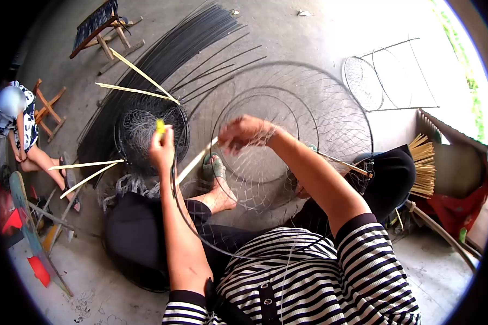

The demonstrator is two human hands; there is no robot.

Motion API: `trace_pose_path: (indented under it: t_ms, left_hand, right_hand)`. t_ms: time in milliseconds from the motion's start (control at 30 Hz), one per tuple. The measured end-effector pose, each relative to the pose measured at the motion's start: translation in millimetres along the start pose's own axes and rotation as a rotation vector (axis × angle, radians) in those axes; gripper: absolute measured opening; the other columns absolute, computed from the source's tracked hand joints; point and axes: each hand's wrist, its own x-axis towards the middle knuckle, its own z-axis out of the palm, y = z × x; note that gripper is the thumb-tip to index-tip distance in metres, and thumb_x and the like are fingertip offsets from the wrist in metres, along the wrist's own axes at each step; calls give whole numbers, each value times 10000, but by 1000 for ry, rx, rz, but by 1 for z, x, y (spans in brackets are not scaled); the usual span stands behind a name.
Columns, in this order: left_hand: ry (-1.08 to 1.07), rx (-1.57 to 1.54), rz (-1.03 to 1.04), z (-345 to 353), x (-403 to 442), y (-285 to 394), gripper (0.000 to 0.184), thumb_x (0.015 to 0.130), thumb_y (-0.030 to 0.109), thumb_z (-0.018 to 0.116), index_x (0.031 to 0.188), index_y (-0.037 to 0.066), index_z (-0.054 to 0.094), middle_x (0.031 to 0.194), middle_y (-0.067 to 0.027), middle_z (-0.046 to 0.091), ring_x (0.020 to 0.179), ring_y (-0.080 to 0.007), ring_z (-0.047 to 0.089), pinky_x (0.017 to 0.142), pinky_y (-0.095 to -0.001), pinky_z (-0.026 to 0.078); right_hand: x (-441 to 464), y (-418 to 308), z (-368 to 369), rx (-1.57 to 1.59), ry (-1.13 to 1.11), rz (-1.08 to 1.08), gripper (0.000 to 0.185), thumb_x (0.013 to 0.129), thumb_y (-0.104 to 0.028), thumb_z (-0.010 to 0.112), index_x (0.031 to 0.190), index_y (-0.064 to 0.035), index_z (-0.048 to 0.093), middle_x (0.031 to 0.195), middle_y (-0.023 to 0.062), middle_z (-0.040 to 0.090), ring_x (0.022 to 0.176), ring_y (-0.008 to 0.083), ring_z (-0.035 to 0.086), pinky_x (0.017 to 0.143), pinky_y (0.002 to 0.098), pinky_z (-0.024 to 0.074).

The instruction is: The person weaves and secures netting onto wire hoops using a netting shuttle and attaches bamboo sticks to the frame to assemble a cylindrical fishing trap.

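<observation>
My left hand is closed, with a small bright yellow-green piece pinched at the fingertips; its exact kind is too small to tell. My right hand is smeared by motion above the netting, its fingers curled downward, and what they hold does not show. Across my lap lies a round net cage with dark hoops and thin, pale mesh. A light wooden stick slants beside the cage between my hands. Under my left hand, a dark round basket or frame holds a tangle of netting.
Long black rods lie bundled on the floor ahead. Pale sticks jut from the basket. A folding stool stands at upper left; a seated person is at left. Bamboo strips stand at right, near another net frame.
</observation>
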Motion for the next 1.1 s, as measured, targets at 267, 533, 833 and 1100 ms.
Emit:
trace_pose_path:
  t_ms: [267,533,833,1100]
  left_hand:
    - [-474,820,201,-18,-39,-48,130,751,123,585,780,75,702,738,-170,620,756,-364,628,657,-430,501]
    - [-393,-251,-277,50,-56,-39,108,847,32,525,936,-9,571,908,-155,580,842,-295,576,705,-350,479]
    - [-668,1021,562,-1,-93,38,176,761,73,582,935,52,601,932,-135,581,782,-292,616,659,-412,508]
    - [-1281,-643,-364,-49,-242,171,361,1001,217,392,1276,-16,419,1267,-163,504,1233,-221,459,1030,-315,358]
  right_hand:
    - [32,91,27,-2045,856,-246,542,794,-344,602,1136,72,545,1195,200,506,1096,331,511,875,376,440]
    - [36,68,57,-1803,472,-323,289,816,-198,594,997,28,601,925,142,643,848,286,651,723,375,515]
    - [-53,11,64,-2202,165,-149,166,868,-177,502,934,-118,643,835,25,682,788,213,666,678,328,517]
    - [-248,-76,103,-1666,631,-583,232,818,18,525,1003,-42,652,883,117,678,759,249,667,684,347,534]
